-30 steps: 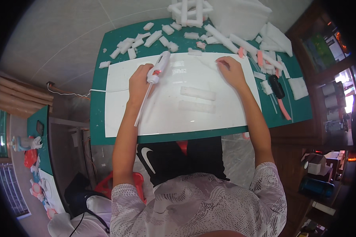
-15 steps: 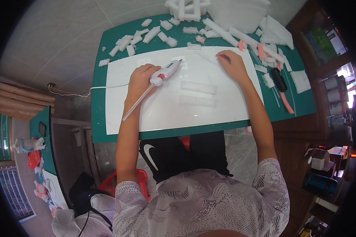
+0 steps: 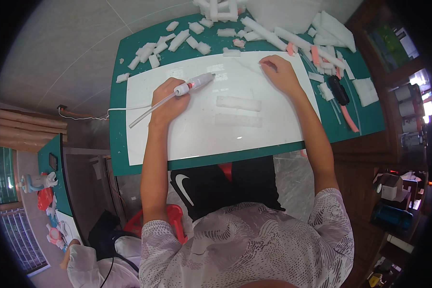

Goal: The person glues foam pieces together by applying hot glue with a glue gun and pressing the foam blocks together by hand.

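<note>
My left hand is closed around a white hot glue gun with a small red part. Its nozzle points to the upper right, over the white board, and a long clear glue stick sticks out of its back end. Over the board's upper right part is my right hand, fingers bent together; whatever they hold, if anything, I cannot make out. Between my hands, two white foam strips lie roughly parallel on the board: an upper strip and a lower strip.
Cut white foam pieces lie scattered on the green mat beyond the board. At the right are pink foam bits, a black-handled tool and clear sticks. A white cord runs off left. Another person's sleeve shows lower left.
The glue gun has turned in my left hand, with its nozzle lower and its glue stick swung left. My right hand stays near the same spot, fingers bent. The whole view has shifted slightly.
</note>
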Tool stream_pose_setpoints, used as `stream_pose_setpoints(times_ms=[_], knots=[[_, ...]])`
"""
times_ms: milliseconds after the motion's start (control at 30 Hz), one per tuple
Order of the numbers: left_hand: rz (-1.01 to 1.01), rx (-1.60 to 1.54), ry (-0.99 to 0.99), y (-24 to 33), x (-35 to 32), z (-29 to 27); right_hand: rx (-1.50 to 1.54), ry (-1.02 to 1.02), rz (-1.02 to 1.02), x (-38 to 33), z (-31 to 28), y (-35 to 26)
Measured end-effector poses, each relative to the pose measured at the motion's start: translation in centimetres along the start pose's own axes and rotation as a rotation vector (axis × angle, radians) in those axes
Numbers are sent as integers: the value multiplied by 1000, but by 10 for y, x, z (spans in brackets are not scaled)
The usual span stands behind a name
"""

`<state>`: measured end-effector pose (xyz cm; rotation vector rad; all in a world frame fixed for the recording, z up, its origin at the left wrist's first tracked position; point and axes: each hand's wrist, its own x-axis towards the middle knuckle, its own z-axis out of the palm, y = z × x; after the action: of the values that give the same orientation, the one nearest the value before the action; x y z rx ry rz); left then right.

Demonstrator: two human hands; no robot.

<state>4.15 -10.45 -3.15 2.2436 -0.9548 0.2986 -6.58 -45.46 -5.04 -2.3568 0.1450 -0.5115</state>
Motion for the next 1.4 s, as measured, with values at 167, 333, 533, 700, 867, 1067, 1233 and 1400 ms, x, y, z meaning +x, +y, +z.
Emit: stream_pose_setpoints(times_ms=[167, 333, 533, 700, 867, 1067, 1233, 1400], knots=[[-89, 23, -3, 2, 0, -3, -13, 11, -7, 0, 1, 0], [-110, 49, -19, 4, -1, -4, -4, 11, -18, 0, 2, 0], [-143, 61, -45, 6, 0, -3, -9, 5, -20, 0, 1, 0], [-160, 73, -72, 7, 1, -4, -22, 9, -20, 0, 1, 0], [-175, 58, -79, 7, 1, -3, -9, 8, -14, 0, 2, 1], [-193, 79, -95, 8, 1, -3, 5, 9, -24, 0, 1, 0], [-187, 63, -98, 10, 2, -5, -1, 12, -27, -1, 0, -1], [-145, 41, -90, 7, 0, -4, -5, 4, -31, 0, 0, -3]])
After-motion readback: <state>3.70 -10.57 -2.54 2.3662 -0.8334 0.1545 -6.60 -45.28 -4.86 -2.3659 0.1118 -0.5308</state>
